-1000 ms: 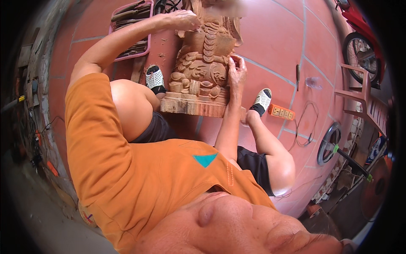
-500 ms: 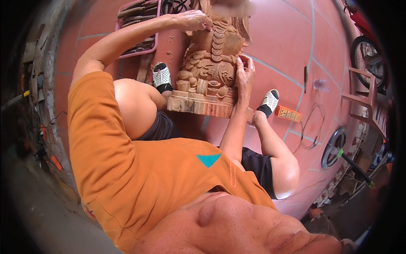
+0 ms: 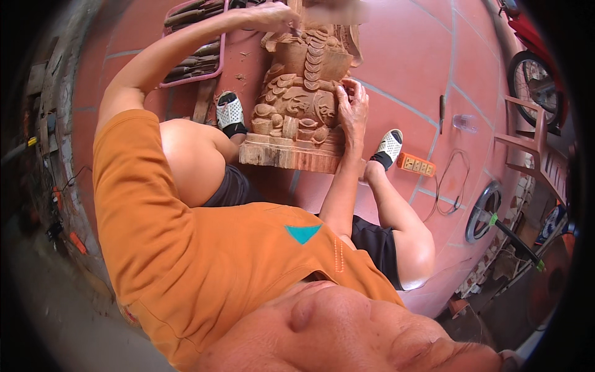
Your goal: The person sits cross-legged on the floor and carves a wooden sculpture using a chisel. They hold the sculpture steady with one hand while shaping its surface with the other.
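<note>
The top of the carved wooden statue runs out of sight at the upper edge, where a blurred patch covers it, so its full height cannot be made out. It stands on its square base on the red tiled floor, between the person's two feet in white slotted sandals. The left hand reaches over to the statue's upper part, fingers curled narrowly as if round a thin tool, but what it holds is too small and too close to the edge to tell. The right hand lies flat against the statue's right side, fingers spread on the carving, gripping nothing. The person's own chest and orange shirt fill the lower half and hide the floor near the body. Open floor lies to the right of the statue, up to an orange power strip and its cable. Behind the left arm a pink tray holds dark long-handled tools, partly hidden by the arm.
</note>
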A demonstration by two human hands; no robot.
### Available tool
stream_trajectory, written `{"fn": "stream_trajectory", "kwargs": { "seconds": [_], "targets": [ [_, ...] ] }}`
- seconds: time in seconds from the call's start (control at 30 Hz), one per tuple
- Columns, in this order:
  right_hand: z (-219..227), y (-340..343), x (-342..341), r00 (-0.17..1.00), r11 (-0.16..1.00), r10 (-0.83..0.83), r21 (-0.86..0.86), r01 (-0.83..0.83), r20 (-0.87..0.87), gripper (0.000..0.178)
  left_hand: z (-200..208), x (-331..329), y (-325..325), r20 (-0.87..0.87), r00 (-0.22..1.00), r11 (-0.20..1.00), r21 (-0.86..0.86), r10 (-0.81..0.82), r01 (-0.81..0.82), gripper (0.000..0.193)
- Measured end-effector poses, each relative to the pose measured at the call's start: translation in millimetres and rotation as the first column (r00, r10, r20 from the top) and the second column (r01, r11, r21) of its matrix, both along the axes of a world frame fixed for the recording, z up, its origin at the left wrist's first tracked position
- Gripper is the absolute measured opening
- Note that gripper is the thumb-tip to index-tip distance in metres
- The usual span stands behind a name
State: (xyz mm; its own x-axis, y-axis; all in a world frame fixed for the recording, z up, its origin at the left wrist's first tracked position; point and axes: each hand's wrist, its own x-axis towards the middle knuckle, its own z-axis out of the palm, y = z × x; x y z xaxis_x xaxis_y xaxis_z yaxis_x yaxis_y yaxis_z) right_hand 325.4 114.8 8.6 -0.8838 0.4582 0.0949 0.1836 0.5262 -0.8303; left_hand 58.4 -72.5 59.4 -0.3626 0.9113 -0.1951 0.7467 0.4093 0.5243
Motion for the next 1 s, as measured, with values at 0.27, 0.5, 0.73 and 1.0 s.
{"fn": "stream_trajectory", "kwargs": {
  "seconds": [0.27,0.5,0.73,1.0],
  "targets": [
    [17,-21,-25,0.998,0.990,-0.051,0.127,0.054,-0.025,0.023,-19,11,-11,-0.323,0.944,0.954,-0.298,-0.064,-0.038,0.018],
    [1,-11,-83,0.992,0.911,-0.063,0.400,0.102,-0.109,0.028,-11,5,-25,-0.049,0.995,0.996,0.013,0.087,-0.086,0.023],
    [-25,-6,-99,0.998,0.959,0.001,0.281,0.017,-0.066,0.026,-29,15,12,-0.022,1.000,0.991,0.135,0.020,-0.017,0.021],
    [-20,-7,-99,0.999,0.958,0.044,0.284,-0.034,-0.028,0.028,-47,-12,-45,-0.103,0.994,0.998,0.062,-0.021,0.028,0.015]
  ]
}}
